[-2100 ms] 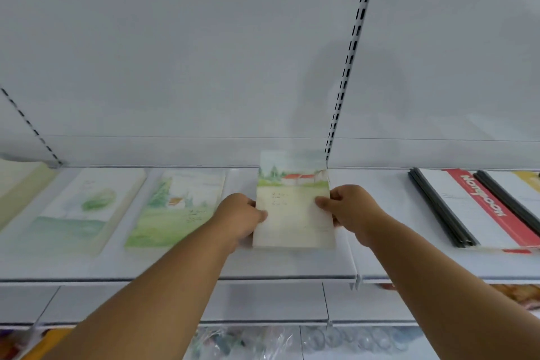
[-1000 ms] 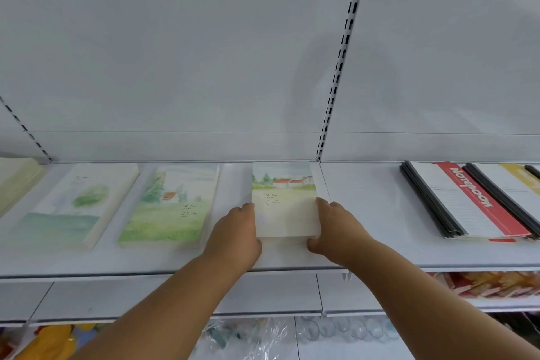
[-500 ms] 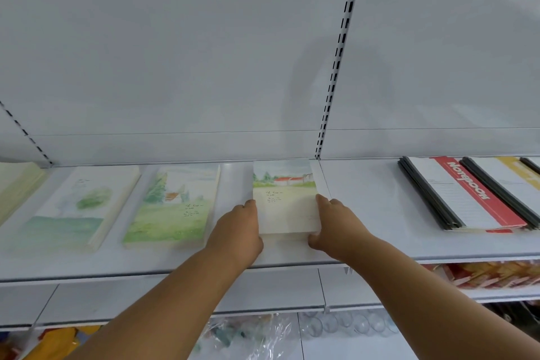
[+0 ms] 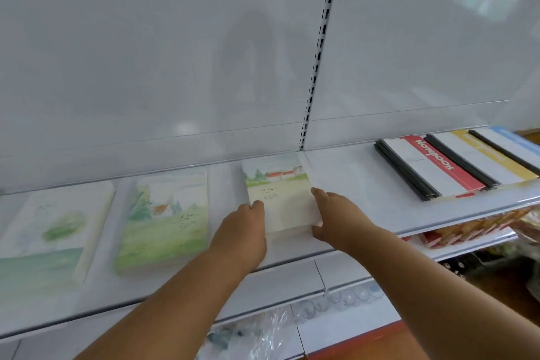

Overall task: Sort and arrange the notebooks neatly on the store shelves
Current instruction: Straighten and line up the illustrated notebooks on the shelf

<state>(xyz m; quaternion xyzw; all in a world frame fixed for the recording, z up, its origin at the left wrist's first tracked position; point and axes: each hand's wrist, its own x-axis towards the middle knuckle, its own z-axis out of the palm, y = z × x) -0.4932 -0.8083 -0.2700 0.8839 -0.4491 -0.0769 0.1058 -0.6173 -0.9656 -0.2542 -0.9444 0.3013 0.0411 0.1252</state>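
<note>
Red-roof notebook: pale watercolour cover, flat on shelf, frame centre.
Green landscape notebooks: 2, flat, lower left and far left.
Bound notebooks: 3 overlapping, right of frame.

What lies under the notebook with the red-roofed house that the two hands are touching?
The notebook lies flat on the white shelf. The left hand and right hand press its sides. Anything beneath its cover is hidden.

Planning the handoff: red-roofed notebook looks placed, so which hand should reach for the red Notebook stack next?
Probably right. The right hand rests at the red-roofed notebook's right edge, nearer the red Notebook stack; the left hand would cross over.
</note>
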